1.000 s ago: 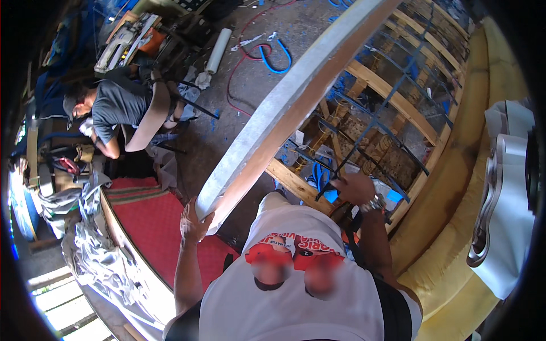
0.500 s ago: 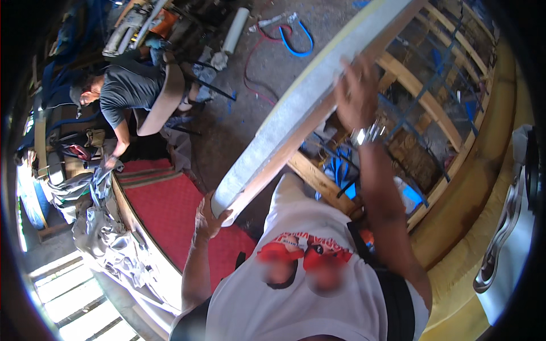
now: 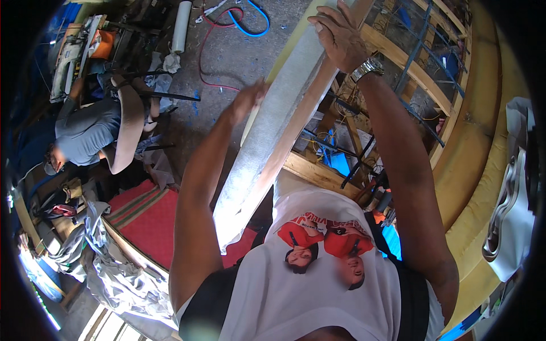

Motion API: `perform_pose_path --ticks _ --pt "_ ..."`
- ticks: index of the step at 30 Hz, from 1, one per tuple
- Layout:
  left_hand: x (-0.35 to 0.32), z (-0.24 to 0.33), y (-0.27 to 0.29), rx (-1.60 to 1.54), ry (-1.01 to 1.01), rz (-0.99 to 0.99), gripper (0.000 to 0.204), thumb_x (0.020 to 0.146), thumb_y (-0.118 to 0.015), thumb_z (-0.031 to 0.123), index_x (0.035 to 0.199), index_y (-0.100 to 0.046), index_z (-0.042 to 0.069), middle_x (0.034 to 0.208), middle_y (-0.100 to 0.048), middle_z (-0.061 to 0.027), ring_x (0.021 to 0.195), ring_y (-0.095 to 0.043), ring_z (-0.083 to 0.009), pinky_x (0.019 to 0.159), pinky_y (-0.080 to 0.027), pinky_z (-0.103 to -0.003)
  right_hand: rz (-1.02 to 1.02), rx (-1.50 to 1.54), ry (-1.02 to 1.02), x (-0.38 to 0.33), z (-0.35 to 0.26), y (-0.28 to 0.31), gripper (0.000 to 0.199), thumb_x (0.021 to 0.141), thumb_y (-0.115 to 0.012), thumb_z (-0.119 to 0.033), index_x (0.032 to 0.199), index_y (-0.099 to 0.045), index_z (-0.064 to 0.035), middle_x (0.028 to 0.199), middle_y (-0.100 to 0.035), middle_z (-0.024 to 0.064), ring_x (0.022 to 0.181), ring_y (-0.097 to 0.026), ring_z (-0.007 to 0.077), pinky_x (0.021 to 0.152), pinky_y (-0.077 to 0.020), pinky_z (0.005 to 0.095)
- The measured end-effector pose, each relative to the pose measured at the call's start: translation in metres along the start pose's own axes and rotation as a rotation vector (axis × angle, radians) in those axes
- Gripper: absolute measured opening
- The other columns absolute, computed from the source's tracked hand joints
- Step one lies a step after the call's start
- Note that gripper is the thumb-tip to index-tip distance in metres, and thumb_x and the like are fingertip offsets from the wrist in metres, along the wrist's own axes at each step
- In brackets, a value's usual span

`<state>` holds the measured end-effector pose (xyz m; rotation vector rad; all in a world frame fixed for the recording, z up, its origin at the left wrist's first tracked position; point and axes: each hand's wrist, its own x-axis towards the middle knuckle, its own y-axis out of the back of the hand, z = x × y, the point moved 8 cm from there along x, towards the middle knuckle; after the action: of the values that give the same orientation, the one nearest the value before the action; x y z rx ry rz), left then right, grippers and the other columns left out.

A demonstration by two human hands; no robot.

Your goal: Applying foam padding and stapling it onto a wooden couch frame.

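Observation:
A long padded board slants across in front of me, with whitish fabric over yellowish foam and a brown wooden edge facing me. My right hand, with a metal watch on its wrist, is closed over the board's upper part, its fingers bent across the fabric. Beside the board's left side is my left hand, smeared by motion; whether its fingers touch the foam cannot be made out. The board's lower end hangs close to my shirt, with no hand on it.
A wooden frame with dark webbing straps stands on the right, alongside yellow foam padding. On the left lie a red panel and crumpled grey fabric. A co-worker bends at far left. Hoses cross the floor.
My left hand has left the board's lower end and moved up and away along its left side. My right hand has shifted further up with the board, which stands steeper.

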<state>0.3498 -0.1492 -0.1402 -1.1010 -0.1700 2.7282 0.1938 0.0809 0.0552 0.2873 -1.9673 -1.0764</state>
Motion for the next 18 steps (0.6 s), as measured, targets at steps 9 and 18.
perform_pose_path --ticks 9,18 --pt "0.005 0.108 -0.087 -0.101 0.057 -0.008 0.061 0.109 -0.029 0.053 0.142 -0.056 0.010 0.126 -0.066 -0.0113 0.112 -0.063 -0.0218 0.099 -0.047 -0.037 0.159 0.127 -0.144 0.013 -0.008 0.002 0.021 0.092 -0.060 -0.019 0.107 -0.070 -0.0057 0.127 -0.058 0.0125 0.134 -0.043 0.0388 0.109 -0.0370 0.0558" --pt "-0.044 0.121 -0.102 0.012 -0.076 -0.116 0.059 0.110 -0.030 0.047 0.147 -0.049 0.006 0.130 -0.065 -0.0163 0.117 -0.062 -0.0267 0.102 -0.048 -0.039 0.114 0.078 -0.291 0.005 -0.001 0.012 0.019 0.091 -0.061 -0.024 0.101 -0.069 -0.0089 0.124 -0.057 0.0084 0.137 -0.041 0.0297 0.102 -0.0404 0.0520"
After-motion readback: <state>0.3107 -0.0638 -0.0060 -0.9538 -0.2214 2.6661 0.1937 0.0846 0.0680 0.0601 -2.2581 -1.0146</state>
